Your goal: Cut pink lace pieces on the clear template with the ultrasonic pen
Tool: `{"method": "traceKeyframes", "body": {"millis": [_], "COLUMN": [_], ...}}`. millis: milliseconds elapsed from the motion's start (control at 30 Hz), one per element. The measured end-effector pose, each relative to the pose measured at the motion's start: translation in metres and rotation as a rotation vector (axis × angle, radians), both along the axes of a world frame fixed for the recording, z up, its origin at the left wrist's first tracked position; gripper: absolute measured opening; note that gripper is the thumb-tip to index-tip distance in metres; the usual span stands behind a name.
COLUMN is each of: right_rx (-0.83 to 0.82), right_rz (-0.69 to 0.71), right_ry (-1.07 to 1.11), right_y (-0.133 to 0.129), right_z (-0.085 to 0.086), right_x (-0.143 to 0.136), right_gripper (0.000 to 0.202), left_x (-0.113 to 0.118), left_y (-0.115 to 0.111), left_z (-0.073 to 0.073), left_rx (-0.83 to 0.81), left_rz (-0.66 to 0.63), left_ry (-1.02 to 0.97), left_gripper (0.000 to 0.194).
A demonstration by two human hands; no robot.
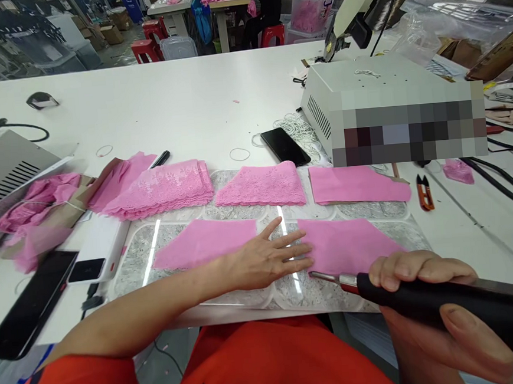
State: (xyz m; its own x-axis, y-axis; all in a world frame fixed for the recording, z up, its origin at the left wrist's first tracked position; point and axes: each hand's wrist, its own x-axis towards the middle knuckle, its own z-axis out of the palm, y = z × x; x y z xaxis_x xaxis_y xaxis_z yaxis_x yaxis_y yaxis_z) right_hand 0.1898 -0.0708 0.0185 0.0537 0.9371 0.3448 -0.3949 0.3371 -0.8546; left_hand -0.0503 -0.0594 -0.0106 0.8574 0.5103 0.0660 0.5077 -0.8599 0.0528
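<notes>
My left hand (pixel 268 256) lies palm down with fingers spread, its heel by a plain pink fabric piece (pixel 211 238). Its fingertips reach the left edge of another plain pink piece (pixel 347 244). In my right hand (pixel 428 285), at the lower right, is a thick black-handled tool with a metal tip (pixel 451 301); the tip points left, at the lower-left corner of that second piece. Both pieces rest on a clear, grey-speckled mat (pixel 242 299). Behind them lie a pink lace piece (pixel 260 186), another plain pink piece (pixel 356 184) and a pink lace stack (pixel 163 189).
A grey metal box (pixel 363 80) stands at the back right, partly pixelated. Near it lie a black phone (pixel 285 146), white elastic cords (pixel 298 130) and orange thread snips (pixel 425 193). To the left are tied pink fabric bundles (pixel 39 203) and a dark flat device (pixel 34 304).
</notes>
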Motion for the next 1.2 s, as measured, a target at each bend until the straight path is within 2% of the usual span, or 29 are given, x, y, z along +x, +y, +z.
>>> {"method": "traceKeyframes", "body": {"millis": [267, 433, 633, 767, 833, 1000, 1200], "right_rx": [-0.016, -0.009, 0.022, -0.032, -0.052, -0.002, -0.055], "right_rz": [-0.024, 0.013, 0.019, -0.04, -0.016, 0.117, 0.271], "right_ry": [-0.021, -0.045, -0.031, -0.033, -0.03, 0.004, -0.017], "right_y": [0.0, 0.0, -0.001, -0.005, -0.007, -0.006, -0.006], "right_z": [0.003, 0.003, -0.001, -0.002, -0.004, -0.008, 0.003], "right_x": [-0.003, -0.001, 0.005, 0.001, -0.002, -0.016, -0.044], "right_gripper": [0.016, 0.014, 0.017, 0.011, 0.013, 0.02, 0.018], "left_x": [0.0, 0.002, -0.003, -0.027, -0.045, -0.088, -0.109], "left_y": [0.0, 0.0, 0.003, -0.005, -0.015, -0.043, -0.058], "left_z": [0.003, 0.006, 0.021, 0.034, 0.036, 0.028, 0.016], "left_rx": [-0.047, -0.112, -0.205, -0.252, -0.277, -0.307, -0.288], "left_rz": [0.001, 0.014, 0.079, 0.144, 0.176, 0.253, 0.274], "left_ry": [-0.001, 0.025, 0.001, -0.16, -0.223, -0.215, -0.122], "left_gripper": [0.046, 0.045, 0.051, 0.044, 0.04, 0.039, 0.038]}}
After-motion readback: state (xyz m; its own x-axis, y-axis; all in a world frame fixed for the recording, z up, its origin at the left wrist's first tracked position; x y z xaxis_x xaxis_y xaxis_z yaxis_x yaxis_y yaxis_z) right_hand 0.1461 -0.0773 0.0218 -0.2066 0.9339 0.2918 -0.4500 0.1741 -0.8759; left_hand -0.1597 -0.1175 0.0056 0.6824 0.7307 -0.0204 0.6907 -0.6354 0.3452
